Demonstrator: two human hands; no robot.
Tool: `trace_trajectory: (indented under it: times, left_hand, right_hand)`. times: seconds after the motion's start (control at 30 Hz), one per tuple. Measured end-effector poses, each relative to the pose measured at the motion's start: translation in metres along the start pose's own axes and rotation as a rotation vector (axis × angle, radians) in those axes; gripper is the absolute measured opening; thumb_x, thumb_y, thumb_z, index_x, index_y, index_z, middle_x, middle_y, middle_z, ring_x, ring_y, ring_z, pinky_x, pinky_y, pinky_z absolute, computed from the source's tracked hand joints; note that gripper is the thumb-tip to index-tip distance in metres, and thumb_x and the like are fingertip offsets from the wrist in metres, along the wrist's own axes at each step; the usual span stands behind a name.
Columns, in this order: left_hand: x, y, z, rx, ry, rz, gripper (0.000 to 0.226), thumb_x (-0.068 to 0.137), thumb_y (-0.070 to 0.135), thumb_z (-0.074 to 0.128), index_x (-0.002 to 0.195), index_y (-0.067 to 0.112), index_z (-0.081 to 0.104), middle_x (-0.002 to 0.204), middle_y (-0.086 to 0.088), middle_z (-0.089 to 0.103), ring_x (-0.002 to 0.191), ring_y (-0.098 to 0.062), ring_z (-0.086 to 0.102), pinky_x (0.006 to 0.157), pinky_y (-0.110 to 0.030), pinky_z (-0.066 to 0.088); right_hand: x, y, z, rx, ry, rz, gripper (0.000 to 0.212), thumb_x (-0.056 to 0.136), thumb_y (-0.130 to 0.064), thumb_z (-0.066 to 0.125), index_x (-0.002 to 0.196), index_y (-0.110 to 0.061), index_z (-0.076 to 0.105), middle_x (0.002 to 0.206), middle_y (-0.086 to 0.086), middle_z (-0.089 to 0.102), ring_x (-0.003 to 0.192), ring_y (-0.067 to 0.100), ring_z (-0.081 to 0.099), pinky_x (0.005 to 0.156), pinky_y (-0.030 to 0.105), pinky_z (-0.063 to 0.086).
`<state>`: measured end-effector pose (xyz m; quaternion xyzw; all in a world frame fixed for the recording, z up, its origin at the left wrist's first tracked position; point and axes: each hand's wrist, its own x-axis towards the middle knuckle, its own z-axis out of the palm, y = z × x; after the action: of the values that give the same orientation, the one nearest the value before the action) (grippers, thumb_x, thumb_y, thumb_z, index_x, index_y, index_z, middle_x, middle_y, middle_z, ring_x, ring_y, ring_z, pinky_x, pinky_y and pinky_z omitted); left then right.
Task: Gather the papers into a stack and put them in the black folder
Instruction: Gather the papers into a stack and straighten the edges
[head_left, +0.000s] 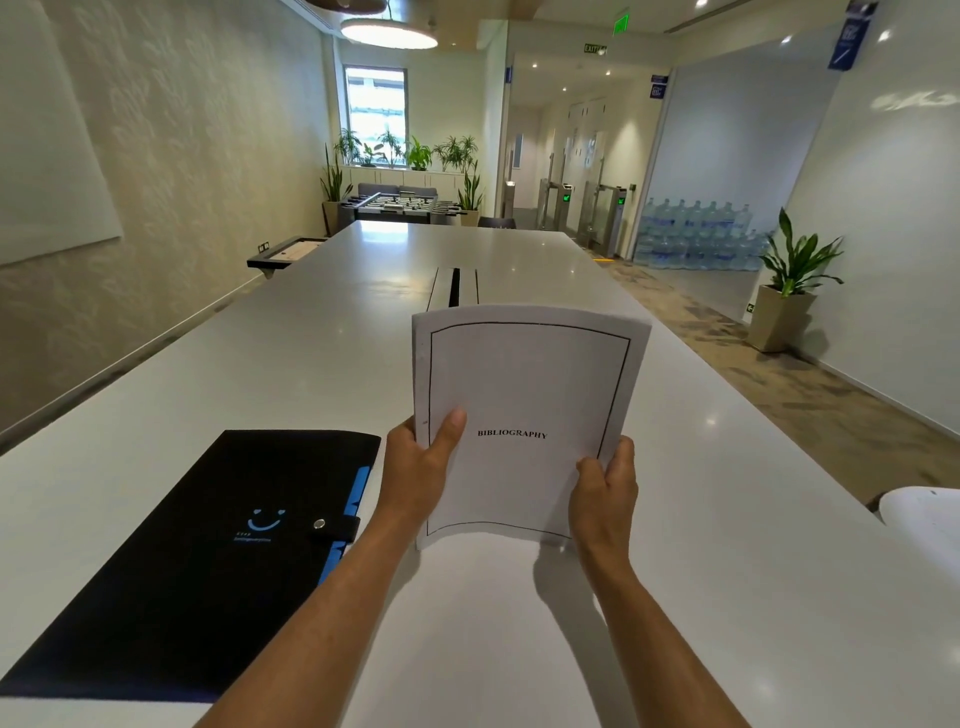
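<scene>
White table (260, 364); potted plant (789, 280); foosball table (405, 203)

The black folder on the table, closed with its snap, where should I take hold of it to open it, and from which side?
Grip the strap tab by the snap button on the black folder, coming from its right edge, where the blue dividers show. It lies flat and shut, so that edge probably opens. Both the left hand and right hand now hold the paper stack.

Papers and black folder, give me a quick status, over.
Left hand and right hand both grip the papers, stacked upright on the table. Black folder lies snapped shut at left. Nothing between them.
</scene>
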<state>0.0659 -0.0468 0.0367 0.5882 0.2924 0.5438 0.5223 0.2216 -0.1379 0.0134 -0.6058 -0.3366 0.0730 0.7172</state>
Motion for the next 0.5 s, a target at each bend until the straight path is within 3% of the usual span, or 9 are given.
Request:
trace_trajectory:
  times: [0.27, 0.33, 0.4, 0.5]
  left_hand:
    - [-0.004, -0.004, 0.005, 0.038, 0.039, -0.017, 0.019, 0.076, 0.045, 0.068, 0.091, 0.034, 0.065, 0.082, 0.022, 0.073, 0.084, -0.001, 0.069, 0.064, -0.014, 0.054]
    - [-0.005, -0.003, 0.008, 0.018, 0.041, -0.026, 0.018, 0.077, 0.046, 0.067, 0.091, 0.034, 0.064, 0.083, 0.025, 0.073, 0.084, -0.001, 0.069, 0.063, -0.014, 0.054]
    - [-0.006, -0.001, 0.011, -0.022, 0.073, -0.048, 0.019, 0.077, 0.048, 0.068, 0.089, 0.035, 0.064, 0.081, 0.025, 0.073, 0.081, 0.0, 0.069, 0.06, -0.013, 0.053]
    - [-0.008, 0.003, 0.018, -0.114, 0.176, -0.08, 0.022, 0.078, 0.048, 0.07, 0.088, 0.034, 0.056, 0.077, 0.027, 0.071, 0.075, 0.005, 0.068, 0.054, -0.011, 0.051]
  right_hand:
    - [0.001, -0.003, -0.005, -0.045, -0.032, -0.021, 0.027, 0.088, -0.002, 0.043, 0.088, -0.029, 0.045, 0.087, -0.007, 0.058, 0.069, -0.006, 0.056, 0.059, 0.011, 0.048]
    - [0.001, -0.005, -0.007, -0.06, -0.022, -0.008, 0.032, 0.089, -0.003, 0.05, 0.096, -0.033, 0.045, 0.094, -0.009, 0.059, 0.079, -0.002, 0.059, 0.066, 0.015, 0.051]
    - [-0.004, -0.004, -0.009, -0.06, 0.04, 0.027, 0.039, 0.085, -0.005, 0.062, 0.113, -0.027, 0.045, 0.106, -0.004, 0.058, 0.095, 0.009, 0.059, 0.08, 0.027, 0.053]
    - [-0.013, 0.006, -0.01, -0.074, 0.21, 0.197, 0.065, 0.079, -0.016, 0.073, 0.135, -0.02, 0.038, 0.132, 0.005, 0.048, 0.121, 0.024, 0.047, 0.099, 0.044, 0.045]
